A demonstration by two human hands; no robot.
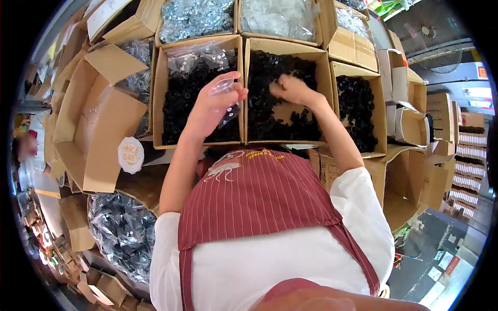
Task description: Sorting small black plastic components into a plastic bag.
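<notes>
My left hand (pixel 207 111) is raised over the cardboard box of small black parts on the left, its fingers closed on a small clear plastic bag (pixel 223 86). Over the right-hand box, my right hand (pixel 294 89) reaches into loose black plastic parts (pixel 282 65), with its fingers curled down. What lies between those fingertips is hidden. The cardboard bottom (pixel 288 110) of this box shows through a gap in the parts. In the left box, clear bags with small light pieces (pixel 205 59) lie on top of the black parts (pixel 179 101).
Farther back, boxes hold clear-bagged pieces (pixel 197 20) and clear plastic bags (pixel 277 18). To the right is another box of black parts (pixel 355 106). An open carton (pixel 78 124) stands at left, above a heap of filled bags (pixel 122 233). Another open carton (pixel 402 186) sits lower right.
</notes>
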